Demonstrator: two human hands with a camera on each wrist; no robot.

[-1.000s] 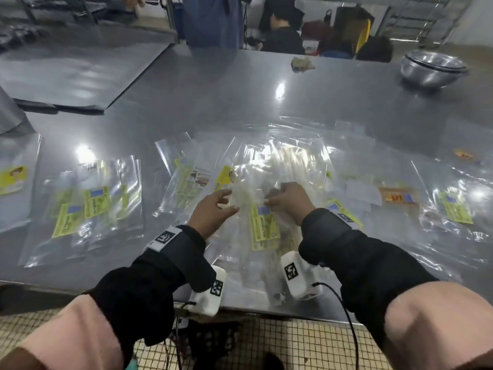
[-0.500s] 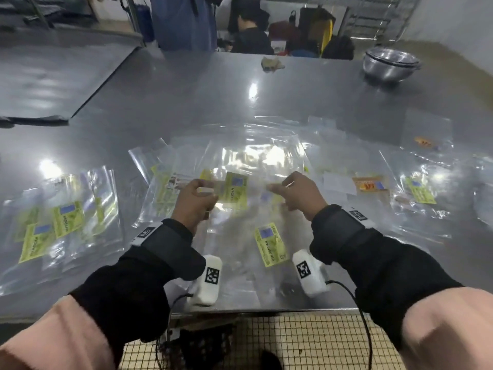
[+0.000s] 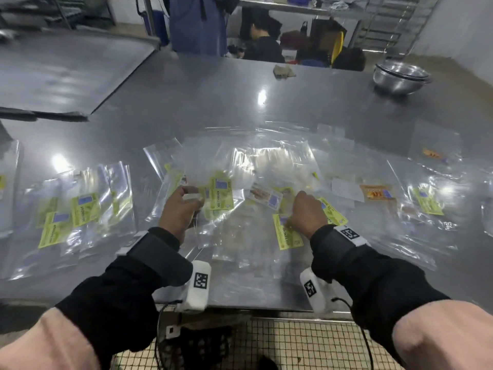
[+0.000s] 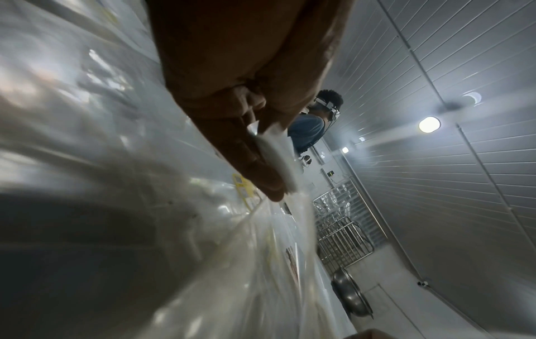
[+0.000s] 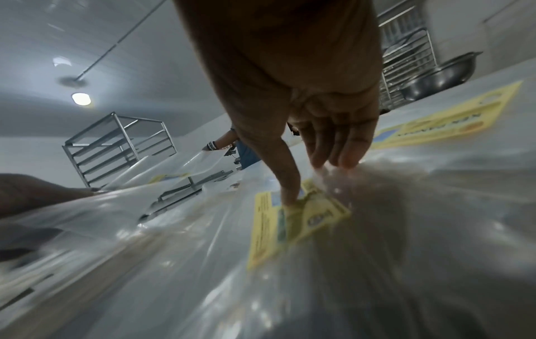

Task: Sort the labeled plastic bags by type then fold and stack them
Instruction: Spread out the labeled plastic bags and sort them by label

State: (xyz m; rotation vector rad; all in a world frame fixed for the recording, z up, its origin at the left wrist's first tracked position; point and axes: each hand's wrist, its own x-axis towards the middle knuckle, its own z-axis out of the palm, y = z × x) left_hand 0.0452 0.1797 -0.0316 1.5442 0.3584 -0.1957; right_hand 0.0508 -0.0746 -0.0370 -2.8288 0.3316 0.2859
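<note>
Many clear plastic bags with labels lie spread over the steel table (image 3: 240,102). My left hand (image 3: 196,200) pinches the edge of a clear bag with a yellow-green label (image 3: 220,193) and holds it lifted over the heap; the left wrist view shows the film (image 4: 278,160) caught between thumb and fingers. My right hand (image 3: 296,209) is down on the heap in the middle. Its thumb and fingertips (image 5: 290,197) press on another yellow-labelled bag (image 5: 269,229) that lies flat. To the left sits a fanned pile of yellow-green labelled bags (image 3: 74,209).
Orange-labelled bags (image 3: 377,193) lie at the right, one more farther back (image 3: 432,154). Stacked metal bowls (image 3: 400,78) and a crumpled cloth (image 3: 284,70) sit at the far side. People stand and sit beyond the table. Its near edge (image 3: 253,307) is just under my wrists.
Both hands held one yellow-green labelled bag; now my left hand alone carries it leftward, and my right hand has let go and come down on another labelled bag.
</note>
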